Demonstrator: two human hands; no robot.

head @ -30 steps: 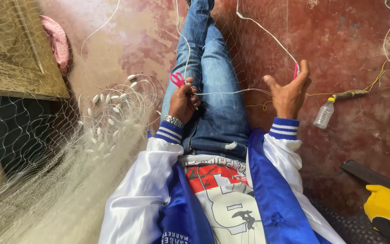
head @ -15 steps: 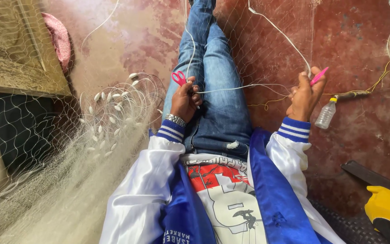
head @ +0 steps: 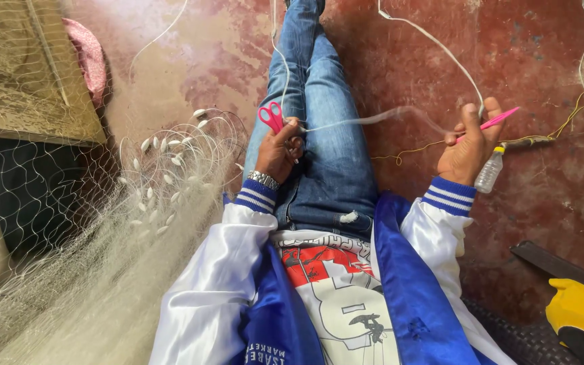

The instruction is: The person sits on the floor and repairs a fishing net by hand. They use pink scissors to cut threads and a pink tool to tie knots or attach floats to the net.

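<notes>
**Mending net w/ twine**

Gripping pink-handled scissors (head: 271, 116) over the denim lap, left hand (head: 277, 152) pinches pale twine (head: 373, 120). Right hand (head: 466, 145), clenched right of legs, holds slim pink plastic needle (head: 499, 119) & twine. Pale mesh fishing net (head: 103, 257) heaped left.

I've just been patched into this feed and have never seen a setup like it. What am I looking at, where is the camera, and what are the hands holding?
There is no machine: a seated person works bare-handed, and a head-worn camera looks down over their blue-jeaned legs onto a red stained floor. The left hand grips pink-handled scissors. The right hand holds a slim pink netting needle and pulls a thin white cord taut between both hands. A pale heaped fishing net with small white floats lies to the left. A small clear plastic bottle lies by the right wrist.
</notes>
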